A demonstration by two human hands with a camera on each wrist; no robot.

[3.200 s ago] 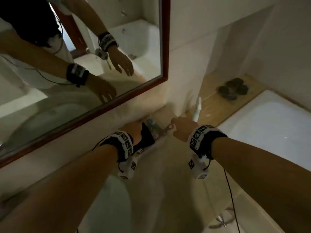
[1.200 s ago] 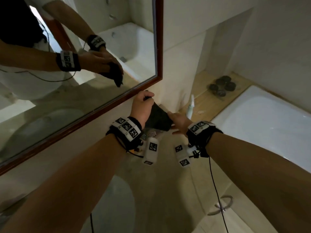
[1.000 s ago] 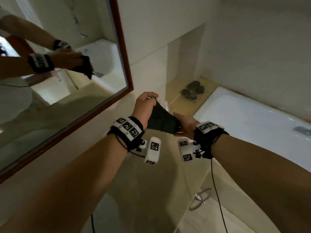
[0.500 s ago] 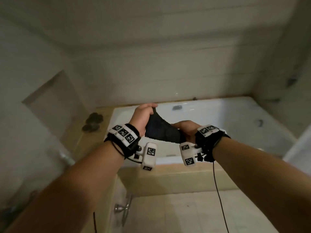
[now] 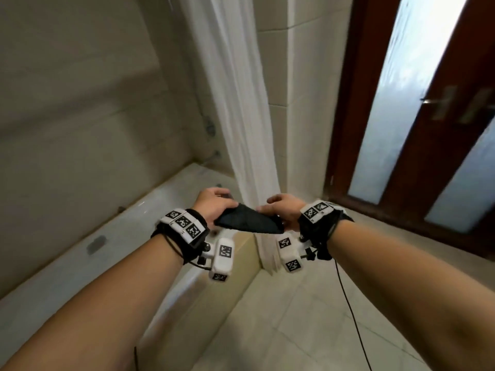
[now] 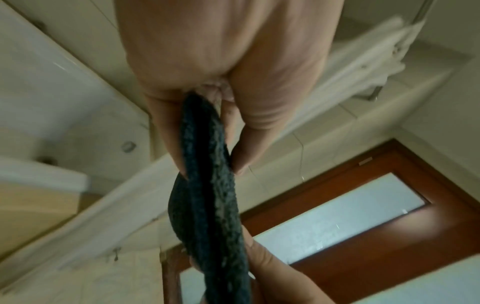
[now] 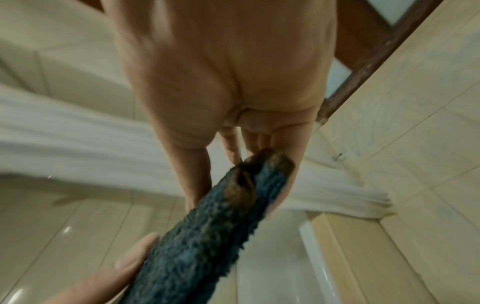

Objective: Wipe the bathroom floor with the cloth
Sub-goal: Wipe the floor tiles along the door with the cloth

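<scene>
A dark cloth (image 5: 250,221) stretches between both hands at chest height, over the bathtub's edge. My left hand (image 5: 214,206) pinches its left end; in the left wrist view the cloth (image 6: 210,197) runs out from between thumb and fingers. My right hand (image 5: 284,210) grips the right end, and the right wrist view shows the cloth (image 7: 205,232) held between thumb and fingers. The pale tiled floor (image 5: 308,325) lies below, at the lower right.
A white bathtub (image 5: 112,236) runs along the left wall. A white shower curtain (image 5: 241,103) hangs straight ahead beside a tiled pillar (image 5: 302,103). A dark wooden door with frosted glass panels (image 5: 401,103) stands at right. A wrist cable (image 5: 351,311) dangles over the floor.
The view has swung right, from the mirror and counter past the bathtub to the curtain and door. Both hands picked up the cloth and keep holding it stretched between them.
</scene>
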